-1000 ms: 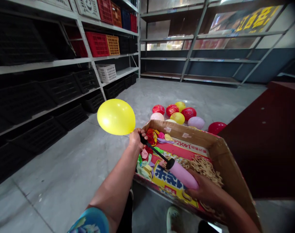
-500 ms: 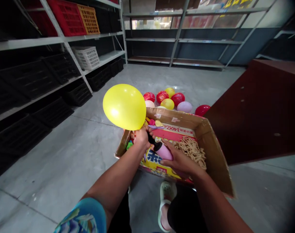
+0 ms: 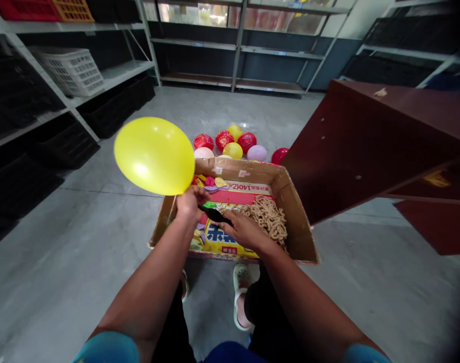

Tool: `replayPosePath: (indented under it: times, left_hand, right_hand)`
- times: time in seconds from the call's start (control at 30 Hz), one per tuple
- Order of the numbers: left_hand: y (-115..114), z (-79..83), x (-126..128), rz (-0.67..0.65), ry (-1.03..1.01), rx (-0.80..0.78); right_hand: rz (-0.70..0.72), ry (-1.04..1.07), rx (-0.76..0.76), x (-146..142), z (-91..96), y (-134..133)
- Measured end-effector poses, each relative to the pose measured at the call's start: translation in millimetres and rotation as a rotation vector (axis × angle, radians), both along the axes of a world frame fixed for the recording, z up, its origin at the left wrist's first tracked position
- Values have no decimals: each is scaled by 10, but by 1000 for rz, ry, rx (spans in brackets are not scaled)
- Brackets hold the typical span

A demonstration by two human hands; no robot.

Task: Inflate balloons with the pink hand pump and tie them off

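Note:
A large inflated yellow balloon (image 3: pixel 154 156) sticks out to the left from my left hand (image 3: pixel 188 204), whose fingers are closed on its neck. My right hand (image 3: pixel 243 229) is wrapped around a hand balloon pump (image 3: pixel 215 215). The pump's black tapered end points at my left hand; its pink body is covered by my right hand. Whether the tip is still inside the balloon's neck I cannot tell. Both hands are above an open cardboard box (image 3: pixel 296 212). Uninflated balloons (image 3: pixel 214 182) lie in its far left part, and a tangle of beige cord (image 3: pixel 269 219) fills its right side.
Several inflated balloons (image 3: pixel 233 150) rest on the floor beyond the box. A dark red wooden piece of furniture (image 3: pixel 339 151) stands at the right. Shelving with a white basket (image 3: pixel 73 73) and black crates runs along the left. Metal shelves (image 3: pixel 237 48) stand at the back.
The view has shifted right and the box sits lower left in it. My right hand now covers the pump's pink body, and more of its black end shows between my hands.

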State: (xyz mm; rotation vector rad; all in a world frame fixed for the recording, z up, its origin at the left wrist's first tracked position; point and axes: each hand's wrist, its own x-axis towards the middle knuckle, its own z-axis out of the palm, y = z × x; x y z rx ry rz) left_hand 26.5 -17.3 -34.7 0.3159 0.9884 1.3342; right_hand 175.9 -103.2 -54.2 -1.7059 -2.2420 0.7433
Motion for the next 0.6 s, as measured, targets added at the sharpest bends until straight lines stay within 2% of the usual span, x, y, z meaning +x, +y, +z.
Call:
replayPosePath:
  times: [0.07, 0.13, 0.2, 0.33, 0.4, 0.5, 0.6]
  left_hand:
    - [92, 37, -127, 108, 100, 10]
    - [128, 44, -186, 103, 169, 20]
    - [91, 29, -163, -13, 210, 17]
    - [-89, 3, -10, -391, 231, -18]
    - [-165, 7, 52, -523, 238, -40]
    - [-239, 15, 101, -632, 237, -27]
    - [-291, 14, 119, -766, 220, 23]
  right_hand:
    - [35, -107, -86, -4, -59, -19]
    - [101, -192, -188, -29, -132, -41]
    - [161, -231, -254, -59, -197, -54]
    - [158, -172, -298, -78, -235, -12]
    - [85, 18, -252, -68, -203, 38]
    - [-41, 593, -175, -52, -125, 99]
    - [-28, 1119, -341, -20, -68, 108]
